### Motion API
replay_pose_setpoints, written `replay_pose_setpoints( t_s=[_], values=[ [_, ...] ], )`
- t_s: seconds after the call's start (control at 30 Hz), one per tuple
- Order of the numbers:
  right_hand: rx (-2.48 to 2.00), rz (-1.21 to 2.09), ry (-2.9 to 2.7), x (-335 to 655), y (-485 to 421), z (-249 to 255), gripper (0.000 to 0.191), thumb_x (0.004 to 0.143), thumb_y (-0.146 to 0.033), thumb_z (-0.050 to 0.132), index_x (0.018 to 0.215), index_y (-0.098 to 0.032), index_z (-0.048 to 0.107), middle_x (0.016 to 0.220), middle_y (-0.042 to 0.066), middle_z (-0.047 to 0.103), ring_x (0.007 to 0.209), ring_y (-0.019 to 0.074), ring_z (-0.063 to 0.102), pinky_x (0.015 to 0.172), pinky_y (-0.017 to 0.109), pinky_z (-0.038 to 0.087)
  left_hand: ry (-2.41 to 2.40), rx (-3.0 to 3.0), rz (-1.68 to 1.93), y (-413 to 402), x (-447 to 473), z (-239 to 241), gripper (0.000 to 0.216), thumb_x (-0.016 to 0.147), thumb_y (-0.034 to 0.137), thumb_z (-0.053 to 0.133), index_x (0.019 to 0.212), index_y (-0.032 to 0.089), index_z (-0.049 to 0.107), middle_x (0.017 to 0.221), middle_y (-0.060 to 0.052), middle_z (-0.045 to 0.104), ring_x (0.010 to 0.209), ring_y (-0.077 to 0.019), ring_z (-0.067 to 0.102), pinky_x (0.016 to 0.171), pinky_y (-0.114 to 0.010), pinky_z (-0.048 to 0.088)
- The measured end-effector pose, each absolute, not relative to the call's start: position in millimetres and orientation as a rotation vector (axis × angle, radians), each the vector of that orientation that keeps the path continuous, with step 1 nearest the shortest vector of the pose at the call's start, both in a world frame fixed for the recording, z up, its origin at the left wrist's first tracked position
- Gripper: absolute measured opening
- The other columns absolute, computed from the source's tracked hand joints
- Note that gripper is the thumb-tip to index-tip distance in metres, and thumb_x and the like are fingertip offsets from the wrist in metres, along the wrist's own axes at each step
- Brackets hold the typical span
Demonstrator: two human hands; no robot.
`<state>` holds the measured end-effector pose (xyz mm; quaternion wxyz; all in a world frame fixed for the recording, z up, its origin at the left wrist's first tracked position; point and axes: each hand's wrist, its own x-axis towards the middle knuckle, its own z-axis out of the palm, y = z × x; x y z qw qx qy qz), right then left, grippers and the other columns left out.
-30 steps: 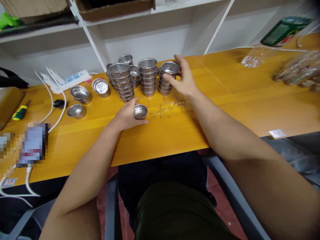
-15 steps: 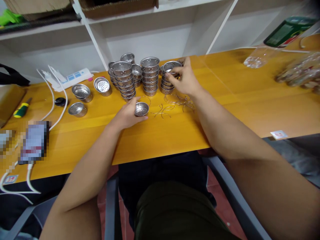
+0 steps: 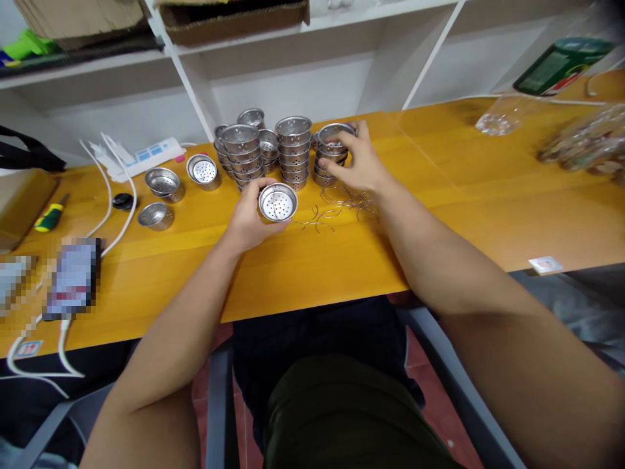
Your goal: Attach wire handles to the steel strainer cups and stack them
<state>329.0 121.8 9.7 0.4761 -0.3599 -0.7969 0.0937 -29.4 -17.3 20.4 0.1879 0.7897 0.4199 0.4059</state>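
My left hand (image 3: 248,216) grips a perforated metal cup (image 3: 278,202) by its side, its mouth tilted towards me. A thin line, seemingly wire, crosses the inside of this cup. At the right-hand stack of similar cups, my right hand (image 3: 360,159) curls its fingers and thumb round the upper cup (image 3: 336,132); some of the contact is hidden. Two taller stacks, a middle stack (image 3: 293,153) and a left stack (image 3: 241,156), stand alongside. Loose curved wires (image 3: 349,200) lie on the table in front of my right hand.
Several separate metal cups (image 3: 155,216) rest to the left, near a power strip (image 3: 146,158), a black round part (image 3: 122,201) and white cables. A phone (image 3: 73,277) and a screwdriver (image 3: 51,215) lie farther left. At the right are a plastic bottle (image 3: 561,65) and a clear bag (image 3: 588,143).
My left hand has raised and tilted its cup so the perforated bottom faces me. My right hand stays at the right stack, its thumb slightly lower on the cups.
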Motion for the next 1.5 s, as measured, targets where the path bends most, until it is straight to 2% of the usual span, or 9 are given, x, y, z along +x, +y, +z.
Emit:
replay_pose_setpoints(
  t_s=[0.17,0.33,0.5,0.7,0.8,0.93,1.2,1.37,1.5],
  values=[
    [-0.986,0.041,-1.839,310,73,45,0.076,0.107,-0.089,0.073,0.167,-0.043,0.077,0.162,0.02,0.071,0.179,0.0572,0.046,0.137,0.093,0.049,1.143,2.283,1.225,-20,-29,26,0.087,0.09,0.048,0.104,0.161,0.031,0.056,0.163,-0.015,0.072,0.153,-0.0391,0.075,0.138,-0.06,0.063],
    [-0.606,0.272,-2.244,261,11,56,0.038,0.12,-0.051,0.06,0.14,-0.033,0.087,0.144,0.015,0.084,0.131,0.041,0.082,0.108,0.065,0.072,1.078,2.255,1.127,-20,-28,21,0.098,0.087,0.048,0.103,0.168,0.031,0.05,0.167,-0.016,0.073,0.156,-0.0418,0.076,0.139,-0.064,0.063],
    [-0.479,0.199,-2.475,234,-7,47,0.043,0.117,-0.029,0.055,0.148,-0.025,0.085,0.167,0.015,0.081,0.129,0.0345,0.085,0.091,0.047,0.064,0.973,2.236,1.083,-18,-29,16,0.091,0.09,0.053,0.101,0.163,0.033,0.05,0.155,-0.013,0.078,0.142,-0.0361,0.082,0.124,-0.055,0.071],
    [-0.532,0.178,-2.558,247,-6,58,0.011,0.111,-0.027,0.067,0.111,-0.025,0.078,0.144,0.014,0.08,0.1,0.0288,0.075,0.079,0.043,0.053,0.991,2.214,1.061,-18,-27,17,0.091,0.087,0.056,0.105,0.158,0.031,0.053,0.152,-0.012,0.08,0.138,-0.0357,0.084,0.121,-0.054,0.072],
    [-0.508,0.255,-2.519,251,-8,61,0.008,0.107,-0.03,0.076,0.114,-0.026,0.073,0.148,0.015,0.072,0.103,0.0303,0.072,0.082,0.045,0.057,0.993,2.191,1.045,-18,-26,18,0.092,0.086,0.059,0.106,0.156,0.032,0.054,0.149,-0.011,0.082,0.135,-0.0364,0.086,0.118,-0.055,0.073],
    [-0.528,0.33,-2.422,249,-6,57,0.021,0.119,-0.05,0.075,0.128,-0.031,0.074,0.16,0.016,0.064,0.124,0.0363,0.072,0.101,0.055,0.068,0.982,2.188,1.027,-19,-24,19,0.089,0.087,0.056,0.105,0.156,0.032,0.053,0.145,-0.011,0.082,0.132,-0.0369,0.087,0.115,-0.056,0.073],
    [-0.534,0.477,-2.351,247,5,44,0.044,0.124,-0.075,0.065,0.135,-0.032,0.07,0.149,0.018,0.068,0.138,0.0434,0.069,0.123,0.067,0.064,0.963,2.225,1.068,-23,-24,26,0.073,0.087,0.037,0.095,0.149,0.029,0.056,0.137,-0.009,0.082,0.121,-0.033,0.086,0.107,-0.051,0.073],
    [-0.502,0.566,-2.244,242,11,40,0.052,0.122,-0.083,0.064,0.123,-0.032,0.067,0.139,0.016,0.073,0.127,0.0389,0.071,0.115,0.06,0.065,1.015,2.236,1.049,-21,-27,23,0.073,0.084,0.037,0.095,0.147,0.029,0.058,0.135,-0.008,0.083,0.119,-0.0315,0.085,0.104,-0.049,0.072],
    [-0.484,0.862,-2.047,236,11,40,0.062,0.118,-0.093,0.066,0.115,-0.031,0.064,0.113,0.009,0.073,0.099,0.0299,0.068,0.09,0.047,0.062,0.993,2.246,1.009,-19,-27,19,0.079,0.086,0.044,0.101,0.15,0.03,0.057,0.139,-0.009,0.083,0.12,-0.0323,0.086,0.104,-0.049,0.074]
  ],
)
